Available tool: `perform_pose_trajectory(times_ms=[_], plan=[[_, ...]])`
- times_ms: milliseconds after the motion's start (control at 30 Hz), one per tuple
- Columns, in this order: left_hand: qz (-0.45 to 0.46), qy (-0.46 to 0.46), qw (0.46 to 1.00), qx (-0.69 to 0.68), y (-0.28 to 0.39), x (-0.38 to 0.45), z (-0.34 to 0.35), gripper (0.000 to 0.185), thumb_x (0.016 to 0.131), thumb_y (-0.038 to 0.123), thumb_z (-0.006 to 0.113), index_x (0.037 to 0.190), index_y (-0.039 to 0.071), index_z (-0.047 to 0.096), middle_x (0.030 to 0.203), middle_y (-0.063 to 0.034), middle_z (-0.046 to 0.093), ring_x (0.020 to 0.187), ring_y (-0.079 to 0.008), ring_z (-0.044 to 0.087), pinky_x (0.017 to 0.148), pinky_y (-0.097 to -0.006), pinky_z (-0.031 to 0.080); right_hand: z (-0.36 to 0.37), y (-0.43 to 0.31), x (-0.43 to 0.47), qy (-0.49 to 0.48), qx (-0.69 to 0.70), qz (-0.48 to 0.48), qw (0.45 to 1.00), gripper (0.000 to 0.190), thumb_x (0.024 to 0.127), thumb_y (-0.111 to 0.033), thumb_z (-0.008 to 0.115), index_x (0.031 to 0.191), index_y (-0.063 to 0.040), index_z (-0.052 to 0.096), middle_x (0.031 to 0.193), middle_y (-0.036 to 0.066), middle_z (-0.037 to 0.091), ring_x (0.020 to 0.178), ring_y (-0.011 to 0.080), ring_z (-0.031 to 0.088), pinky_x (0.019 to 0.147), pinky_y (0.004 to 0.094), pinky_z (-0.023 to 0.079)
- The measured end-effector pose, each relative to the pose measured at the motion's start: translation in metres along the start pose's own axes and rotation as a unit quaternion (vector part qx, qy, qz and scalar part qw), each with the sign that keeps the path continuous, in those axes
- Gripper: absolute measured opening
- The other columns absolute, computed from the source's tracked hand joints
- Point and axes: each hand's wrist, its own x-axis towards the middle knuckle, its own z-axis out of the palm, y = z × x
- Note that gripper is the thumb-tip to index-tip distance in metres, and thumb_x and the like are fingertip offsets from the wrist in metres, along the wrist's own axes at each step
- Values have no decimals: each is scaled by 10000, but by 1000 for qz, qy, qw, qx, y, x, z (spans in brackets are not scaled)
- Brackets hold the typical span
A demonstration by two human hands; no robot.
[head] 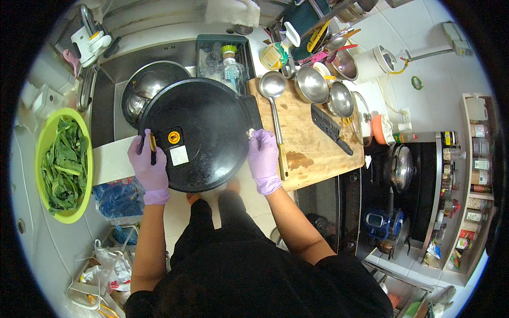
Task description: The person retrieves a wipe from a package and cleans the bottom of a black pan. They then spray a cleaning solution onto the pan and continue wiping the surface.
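My left hand (150, 169), in a purple glove, grips the left rim of a large round black pan (210, 139) beside its handle fitting. The pan is held over the front of the sink, with a yellow-and-black round mark and a white square label (179, 155) on it. My right hand (264, 161), gloved too, is at the pan's right edge, its fingers closed on a small crumpled whitish wad (250, 133). Whether it also grips the pan cannot be told. Behind the pan, a metal wok (153, 79) with a shiny bowl-like piece lies in the sink.
On the wooden cutting board (318, 159) at right lie a steel ladle (274, 103), a black slotted turner (330, 129) and steel bowls (312, 84). A green basin of leafy greens (65, 165) is at left. A spray bottle (278, 51) and a dish rack (222, 39) stand behind.
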Motion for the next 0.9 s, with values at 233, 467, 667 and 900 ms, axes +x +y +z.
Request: perform_pose_trajectory(times_ms=[233,467,667,900], plan=[[-8,-8,1000,-6,-4,-2,2,551,835,18,657,1375,98,583,1254,-172,511,1152,-308,525,1005,-371,440,-9,1,-9,-37,30,32,998,75,892,-57,635,945,-6,618,895,202,605,798,385,624,708,441,505],[7,-14,1000,1,0,-1,0,543,835,18,655,1369,88,586,1254,-177,509,1159,-314,518,1012,-372,434,3,12,25,43,-53,-31,997,83,897,-91,630,893,-10,641,831,183,618,720,354,608,672,405,495],[4,-1,1000,-9,-6,-1,1,533,838,34,667,1362,90,591,1255,-180,510,1162,-321,514,1007,-382,434,6,16,-17,37,58,22,997,36,857,-12,666,865,7,637,789,155,630,705,288,624,654,386,489],[4,6,1000,-12,-4,-1,3,523,830,34,674,1345,94,608,1253,-171,522,1149,-315,529,1003,-374,441,21,34,-26,39,127,78,988,28,932,-28,626,918,-16,647,761,35,628,668,109,573,632,254,476]])
